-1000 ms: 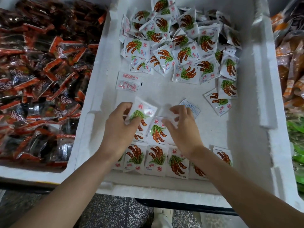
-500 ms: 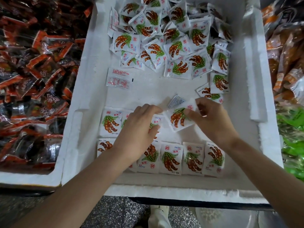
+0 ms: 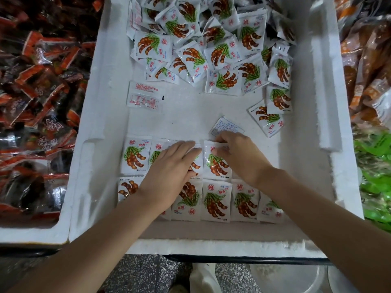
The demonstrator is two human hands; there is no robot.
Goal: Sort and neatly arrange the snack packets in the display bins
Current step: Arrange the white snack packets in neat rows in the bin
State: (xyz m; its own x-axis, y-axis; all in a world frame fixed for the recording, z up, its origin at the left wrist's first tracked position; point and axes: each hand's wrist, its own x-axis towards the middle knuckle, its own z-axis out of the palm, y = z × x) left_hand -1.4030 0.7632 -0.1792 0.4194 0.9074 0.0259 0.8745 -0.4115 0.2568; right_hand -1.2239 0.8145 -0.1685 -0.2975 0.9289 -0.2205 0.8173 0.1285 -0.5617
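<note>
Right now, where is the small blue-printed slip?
Head view: the slip lies on the white bin floor, right of centre, just beyond the right hand.

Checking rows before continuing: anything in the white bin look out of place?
Yes. One packet lies back-side up, alone at mid-left, and a small printed slip lies loose by the right hand.

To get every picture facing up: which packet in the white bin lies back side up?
The lone packet near the left wall of the bin: it shows red small print and no pod picture.

White foam bin (image 3: pixel 190 117) of snack packets (image 3: pixel 215 203)
</note>
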